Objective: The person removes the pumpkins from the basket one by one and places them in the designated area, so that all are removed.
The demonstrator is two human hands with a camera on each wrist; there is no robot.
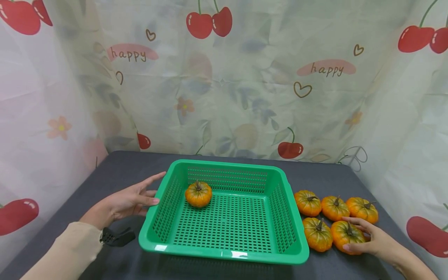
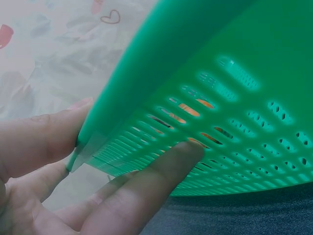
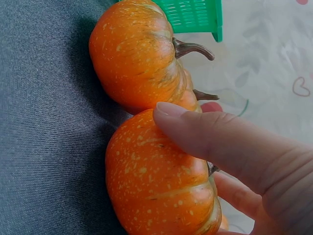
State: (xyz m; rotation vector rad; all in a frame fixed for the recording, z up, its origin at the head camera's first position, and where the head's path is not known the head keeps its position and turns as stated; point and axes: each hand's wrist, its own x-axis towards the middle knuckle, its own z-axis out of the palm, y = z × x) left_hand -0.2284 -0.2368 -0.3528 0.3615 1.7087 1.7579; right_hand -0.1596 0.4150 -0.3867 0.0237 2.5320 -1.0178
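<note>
A green plastic basket with slotted walls stands on the dark table, a small orange pumpkin in its back left part. At the basket's left side, my left hand touches the rim and outer wall with fairly straight fingers; the left wrist view shows one fingertip against the slots. My right hand grips a pumpkin in the front row right of the basket, thumb on its near side and fingers over the far side. That pumpkin sits on the cloth. Part of it is hidden by the hand.
More small pumpkins lie close around the gripped one: one beside the basket, and three behind, at left, middle and right. Printed curtains enclose the table's back and sides. A dark band circles my left wrist.
</note>
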